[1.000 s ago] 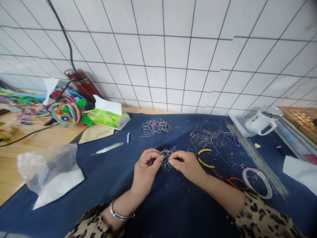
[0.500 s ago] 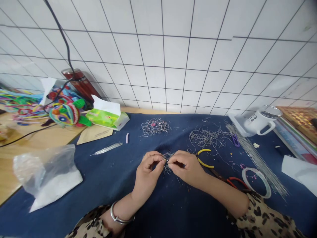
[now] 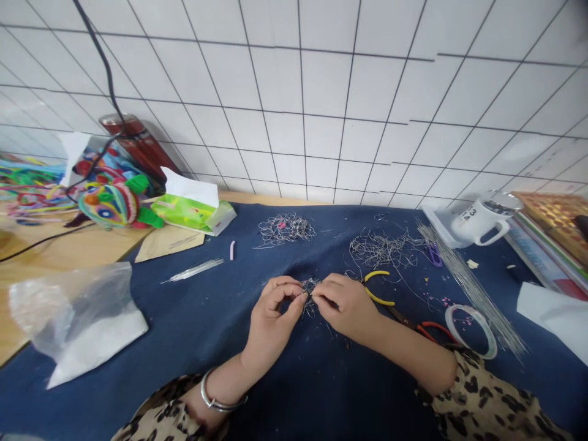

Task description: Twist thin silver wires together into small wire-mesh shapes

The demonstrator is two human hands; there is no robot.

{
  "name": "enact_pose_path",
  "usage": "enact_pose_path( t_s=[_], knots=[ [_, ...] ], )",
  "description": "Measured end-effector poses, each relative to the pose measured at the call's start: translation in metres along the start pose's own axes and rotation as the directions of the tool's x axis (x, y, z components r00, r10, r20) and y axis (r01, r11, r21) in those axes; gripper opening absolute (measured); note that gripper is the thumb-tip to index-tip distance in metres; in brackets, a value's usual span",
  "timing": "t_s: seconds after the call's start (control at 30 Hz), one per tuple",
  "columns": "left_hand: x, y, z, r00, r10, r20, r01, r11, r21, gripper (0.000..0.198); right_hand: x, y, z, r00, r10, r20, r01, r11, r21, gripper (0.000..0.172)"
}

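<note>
My left hand (image 3: 275, 315) is pinched closed, thumb against forefinger, on thin wire (image 3: 311, 306) that lies in a small tangle between my hands. From the other side my right hand (image 3: 346, 306) pinches the same tangle; its fingertips almost meet those of the left. What exactly each fingertip holds is too small to make out beyond the wire. Just past my right hand lie yellow-handled pliers (image 3: 379, 288). Two larger wire tangles rest further back, one (image 3: 285, 229) with a pink bit in it, the other (image 3: 383, 250) to the right.
Right of my arm are red-handled pliers (image 3: 434, 331), a clear ring-shaped coil (image 3: 491, 343), a bundle of straight wires (image 3: 473, 285) and a white mug (image 3: 482, 220). On the left lie a plastic bag (image 3: 98, 343), thin needle-like wires (image 3: 195, 269) and a green tissue pack (image 3: 188, 211).
The view has shifted slightly, so things on the cloth appear a little higher and further left. Both hands keep their pinch on the wire, the right fingertips slightly closer to the left.
</note>
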State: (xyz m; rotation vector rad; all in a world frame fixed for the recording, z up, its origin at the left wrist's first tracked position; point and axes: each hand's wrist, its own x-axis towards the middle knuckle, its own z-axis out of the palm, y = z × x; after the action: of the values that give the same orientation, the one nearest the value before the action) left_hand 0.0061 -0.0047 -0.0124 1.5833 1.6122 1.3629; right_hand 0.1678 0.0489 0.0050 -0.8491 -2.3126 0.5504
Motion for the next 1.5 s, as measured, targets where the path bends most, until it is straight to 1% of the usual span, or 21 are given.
enact_pose_path(
  t_s=[0.1, 0.17, 0.3, 0.43, 0.6, 0.73, 0.87, 1.03, 1.13, 1.3, 1.5],
  knots=[
    [-0.001, 0.001, 0.000, 0.999, 0.034, 0.007, -0.034, 0.999, 0.024, 0.005, -0.002, 0.001, 0.000, 0.997, -0.069, 0.022, 0.072, 0.989, -0.129, 0.020],
    [-0.001, 0.001, 0.001, 0.999, 0.054, 0.009, -0.054, 0.998, 0.040, 0.005, -0.003, 0.001, -0.001, 0.994, -0.105, 0.027, 0.108, 0.977, -0.183, 0.021],
    [-0.003, 0.001, 0.002, 0.997, 0.081, 0.001, -0.081, 0.995, 0.059, 0.005, -0.004, 0.001, -0.001, 0.991, -0.129, 0.021, 0.130, 0.971, -0.200, 0.022],
    [-0.003, -0.001, 0.003, 0.993, 0.117, 0.006, -0.117, 0.989, 0.087, 0.006, -0.004, 0.002, 0.002, 0.996, -0.089, -0.015, 0.086, 0.987, -0.137, 0.021],
    [-0.004, 0.000, 0.002, 0.992, 0.125, 0.022, -0.126, 0.988, 0.087, 0.007, -0.002, 0.001, 0.005, 0.999, 0.037, -0.028, -0.037, 0.999, 0.002, 0.018],
    [-0.004, 0.003, 0.001, 0.993, 0.102, 0.053, -0.105, 0.993, 0.054, 0.010, 0.000, 0.001, 0.004, 0.995, 0.102, -0.018, -0.101, 0.993, 0.064, 0.013],
    [-0.003, 0.004, -0.002, 0.995, 0.070, 0.076, -0.069, 0.998, -0.013, 0.016, 0.002, 0.001, 0.002, 0.989, 0.148, -0.020, -0.143, 0.979, 0.148, 0.013],
    [-0.003, 0.003, -0.004, 0.996, 0.024, 0.087, -0.019, 0.998, -0.054, 0.017, 0.005, 0.001, -0.002, 0.975, 0.219, 0.030, -0.219, 0.942, 0.255, 0.012],
    [-0.003, 0.003, -0.004, 0.996, -0.008, 0.093, 0.015, 0.997, -0.074, 0.016, 0.005, 0.001, -0.003, 0.973, 0.228, 0.039, -0.229, 0.929, 0.290, 0.011],
    [-0.001, 0.005, -0.004, 0.996, -0.021, 0.083, 0.031, 0.993, -0.116, 0.015, 0.005, 0.001, -0.005, 0.980, 0.193, 0.038, -0.195, 0.927, 0.320, 0.012],
    [0.000, 0.004, -0.005, 0.995, -0.040, 0.094, 0.055, 0.986, -0.160, 0.013, 0.006, 0.001, -0.008, 0.977, 0.192, 0.093, -0.212, 0.905, 0.368, 0.011]
  ],
)
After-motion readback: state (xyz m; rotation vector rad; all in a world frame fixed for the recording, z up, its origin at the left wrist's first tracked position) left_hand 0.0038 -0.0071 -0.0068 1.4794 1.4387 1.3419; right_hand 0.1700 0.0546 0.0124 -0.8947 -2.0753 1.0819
